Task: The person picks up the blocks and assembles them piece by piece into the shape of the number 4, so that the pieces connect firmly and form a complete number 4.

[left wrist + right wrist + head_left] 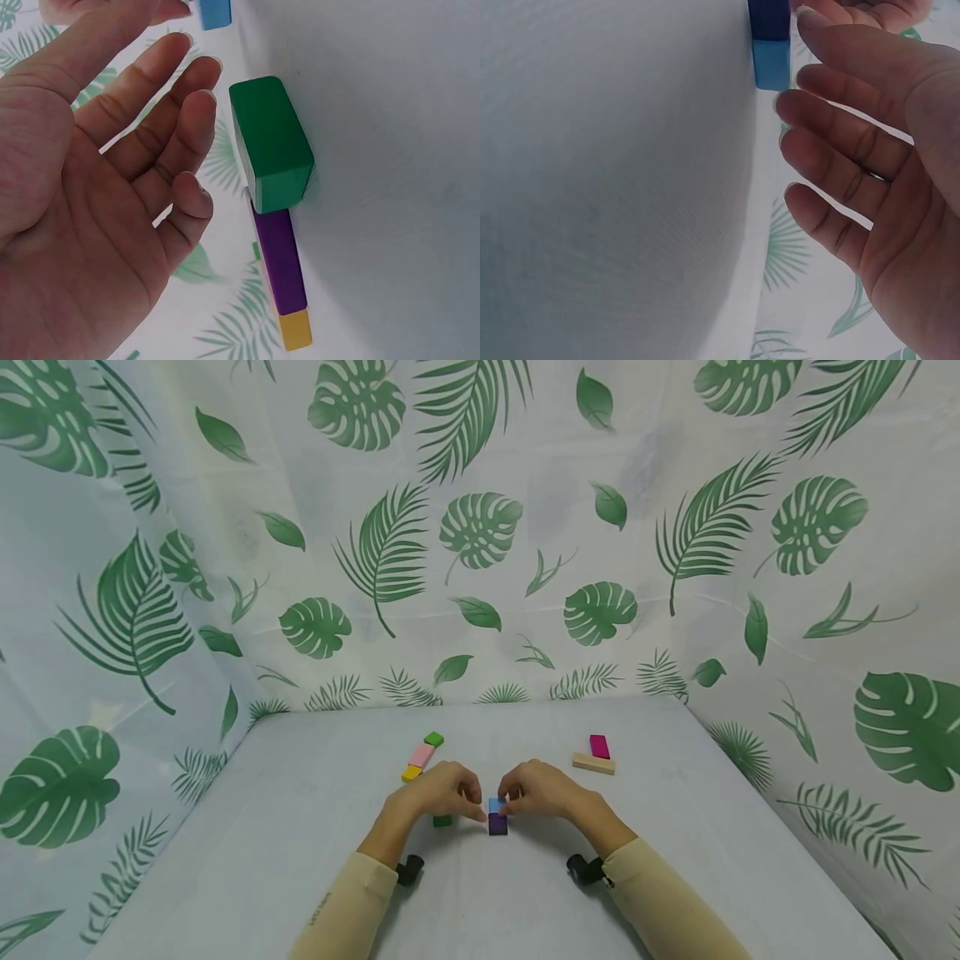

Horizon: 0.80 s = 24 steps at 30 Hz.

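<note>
A light blue block and a dark purple block stand against each other between the two hands. My left hand is just left of the pair, its fingers loosely bent and apart; whether its fingertips touch the purple block I cannot tell. My right hand is at the right side, fingertips close to the blue block, with its palm free in the right wrist view. A green block stands beside the left fingers, apart from them. Behind it in the left wrist view lies a long purple block.
Farther left, a yellow block, a pink block and a bright green block form a slanted line. At right, a magenta block adjoins a plain wooden block. Leaf-printed cloth surrounds the white table.
</note>
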Motion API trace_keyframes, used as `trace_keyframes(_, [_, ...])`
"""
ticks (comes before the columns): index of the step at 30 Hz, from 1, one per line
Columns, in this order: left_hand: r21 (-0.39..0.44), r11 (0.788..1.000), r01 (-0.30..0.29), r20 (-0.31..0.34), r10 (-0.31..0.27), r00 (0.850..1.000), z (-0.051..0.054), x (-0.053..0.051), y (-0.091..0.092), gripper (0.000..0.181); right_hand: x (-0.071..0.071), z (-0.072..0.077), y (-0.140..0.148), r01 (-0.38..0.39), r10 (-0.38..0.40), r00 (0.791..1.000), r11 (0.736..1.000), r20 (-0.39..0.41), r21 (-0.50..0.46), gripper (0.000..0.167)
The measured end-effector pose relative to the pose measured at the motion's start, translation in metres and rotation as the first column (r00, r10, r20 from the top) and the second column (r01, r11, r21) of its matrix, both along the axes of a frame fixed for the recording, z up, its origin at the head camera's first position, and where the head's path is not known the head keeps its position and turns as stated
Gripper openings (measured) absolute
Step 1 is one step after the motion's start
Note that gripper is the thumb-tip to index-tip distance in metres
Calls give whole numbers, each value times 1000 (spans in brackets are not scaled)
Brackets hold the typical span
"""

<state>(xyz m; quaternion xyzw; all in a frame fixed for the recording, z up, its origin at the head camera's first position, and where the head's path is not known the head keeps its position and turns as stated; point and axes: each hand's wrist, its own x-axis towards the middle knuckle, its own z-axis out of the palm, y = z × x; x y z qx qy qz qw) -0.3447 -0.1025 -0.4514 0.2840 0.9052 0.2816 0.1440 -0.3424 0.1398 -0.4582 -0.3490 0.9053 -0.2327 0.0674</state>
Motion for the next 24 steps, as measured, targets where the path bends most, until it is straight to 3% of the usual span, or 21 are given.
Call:
trace_keyframes(13, [26,1000,-13,19,13,1000,3,-2,-6,18,-1,-1,-1,0,1,998,1000,63,-16,16])
trace_keyframes(24, [29,999,-44,9,44,999,6,-6,-21,18,0,0,-2,-18,18,998,1000,54,-16,19])
